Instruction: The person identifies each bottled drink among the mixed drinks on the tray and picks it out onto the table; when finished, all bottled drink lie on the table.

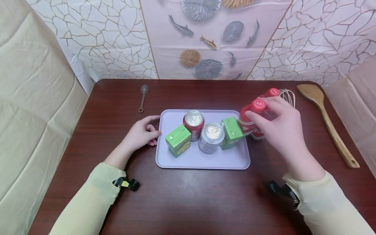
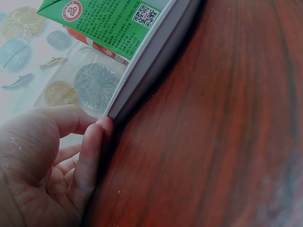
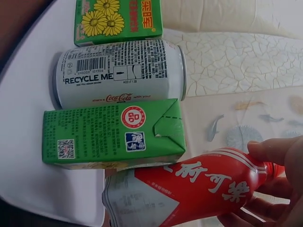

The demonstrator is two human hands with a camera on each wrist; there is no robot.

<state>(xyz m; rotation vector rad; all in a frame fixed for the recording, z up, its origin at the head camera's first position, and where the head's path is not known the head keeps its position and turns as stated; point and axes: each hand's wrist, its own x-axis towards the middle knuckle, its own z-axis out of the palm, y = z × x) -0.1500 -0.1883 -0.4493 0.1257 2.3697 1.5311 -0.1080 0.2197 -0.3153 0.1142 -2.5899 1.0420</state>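
My right hand [image 1: 286, 125] grips a red-and-white cola bottle [image 3: 203, 189] near its red cap, fingers round the neck. The bottle leans beside the tray's right end, its base overlapping the rim in the right wrist view. At the left end, my left hand [image 1: 141, 133] holds the lilac tray [image 1: 182, 163] by its rim, thumb and fingertips at the edge. Standing on the tray are a green drink carton [image 1: 178, 141], a red can [image 1: 194, 123], a silver Coca-Cola can [image 1: 211, 138] and a second green carton [image 1: 231, 133], nearest the held bottle.
Behind my right hand stands another red-capped bottle [image 1: 273, 92], partly hidden, with a whisk [image 1: 289, 96] beside it. A wooden spatula [image 1: 330, 120] lies along the table's right side. Back left lies a small grey spoon [image 1: 143, 98]. A patterned cloth [image 1: 117, 39] hangs behind the table.
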